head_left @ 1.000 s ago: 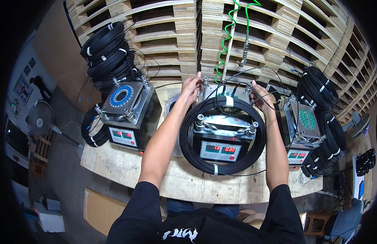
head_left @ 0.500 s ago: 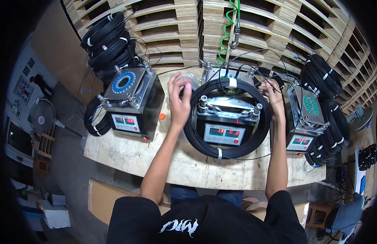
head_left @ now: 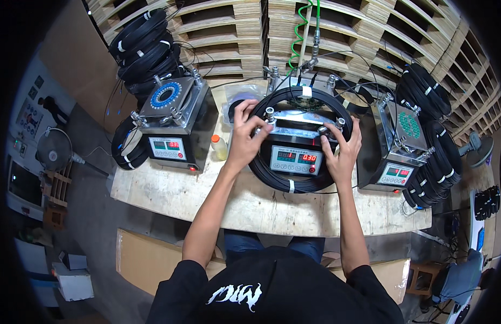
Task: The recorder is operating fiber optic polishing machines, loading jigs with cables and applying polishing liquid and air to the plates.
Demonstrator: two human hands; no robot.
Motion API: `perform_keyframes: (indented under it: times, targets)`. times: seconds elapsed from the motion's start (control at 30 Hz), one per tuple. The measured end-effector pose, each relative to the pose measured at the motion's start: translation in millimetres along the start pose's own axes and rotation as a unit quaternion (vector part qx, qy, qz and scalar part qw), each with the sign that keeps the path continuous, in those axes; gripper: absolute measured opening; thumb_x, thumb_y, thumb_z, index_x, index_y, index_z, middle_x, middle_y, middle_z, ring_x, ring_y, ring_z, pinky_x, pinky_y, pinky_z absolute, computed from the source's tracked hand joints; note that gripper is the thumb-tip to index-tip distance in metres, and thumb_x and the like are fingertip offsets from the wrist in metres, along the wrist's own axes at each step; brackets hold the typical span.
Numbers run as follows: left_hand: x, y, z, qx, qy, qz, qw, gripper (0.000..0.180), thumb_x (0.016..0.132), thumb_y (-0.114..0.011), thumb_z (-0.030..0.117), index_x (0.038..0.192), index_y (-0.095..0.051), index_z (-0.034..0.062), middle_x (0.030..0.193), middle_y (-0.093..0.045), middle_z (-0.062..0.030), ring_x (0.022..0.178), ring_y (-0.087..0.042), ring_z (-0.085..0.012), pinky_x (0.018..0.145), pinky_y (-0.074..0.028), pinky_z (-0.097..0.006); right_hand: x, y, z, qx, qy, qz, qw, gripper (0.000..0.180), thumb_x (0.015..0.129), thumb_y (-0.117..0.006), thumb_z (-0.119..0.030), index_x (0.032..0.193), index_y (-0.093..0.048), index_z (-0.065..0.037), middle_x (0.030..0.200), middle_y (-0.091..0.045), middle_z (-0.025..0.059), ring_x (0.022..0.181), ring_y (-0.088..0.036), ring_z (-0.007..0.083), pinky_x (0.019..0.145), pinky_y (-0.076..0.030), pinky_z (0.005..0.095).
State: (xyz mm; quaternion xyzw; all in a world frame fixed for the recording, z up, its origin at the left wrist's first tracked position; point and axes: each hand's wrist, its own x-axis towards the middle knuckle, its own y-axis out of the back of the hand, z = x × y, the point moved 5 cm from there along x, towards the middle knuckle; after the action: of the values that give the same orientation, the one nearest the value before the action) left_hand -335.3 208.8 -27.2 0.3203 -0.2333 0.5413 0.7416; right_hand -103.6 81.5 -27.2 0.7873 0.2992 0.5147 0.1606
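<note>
A boxy bench machine (head_left: 287, 174) with a lit front display stands at the middle of the table. Around its upper part leans a black cable coil (head_left: 291, 186) bound with white ties. My left hand (head_left: 245, 139) reaches over the coil's left side, thumb and fingertips closed beside the front-left metal post (head_left: 269, 114); what they pinch is hidden. On the right, my right hand (head_left: 342, 151) has thumb and forefinger about a small metal latch (head_left: 322, 130) at the front bar, near the front-right post (head_left: 341, 123).
Similar machines flank it: one with a blue-ringed plate (head_left: 165, 95) at left, another with green pieces (head_left: 409, 125) at right. An orange-capped bottle (head_left: 219, 148) stands left of my arm. Cable coils (head_left: 145, 54) pile behind. A green coiled hose (head_left: 298, 40) hangs above.
Both hands have come inward from outside the coil to the machine's front metal bar, their fingers closing there. The display reading has changed.
</note>
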Motion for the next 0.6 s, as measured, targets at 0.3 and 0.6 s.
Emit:
perform_keyframes:
  times: [0.3,0.6]
  targets:
    - [-28.9,14.6,15.0,0.195,0.036,0.114,0.974,0.020,0.091,-0.069,0.016,0.105,-0.071,0.0024,0.120,-0.054,-0.0141,0.093,-0.056,-0.0249,0.081,-0.047,-0.035,-0.8,2.6,-2.8,0.003,0.005,0.006,1.000,0.034,0.083,-0.072,-0.026,0.116,-0.070,-0.023,0.149,-0.035,0.0195,0.137,-0.035,0.0384,0.111,-0.026,0.0484]
    - [-17.9,18.3,38.2,0.181,-0.031,0.128,0.975,0.024,0.087,-0.072,0.011,0.110,-0.069,0.0037,0.077,-0.062,-0.0066,0.071,-0.057,-0.0181,0.067,-0.048,-0.031,0.3,1.2,-2.0,-0.005,0.006,0.009,1.000,0.036,0.080,-0.073,-0.023,0.116,-0.070,-0.023,0.149,-0.035,0.0202,0.137,-0.036,0.0384,0.110,-0.027,0.0488]
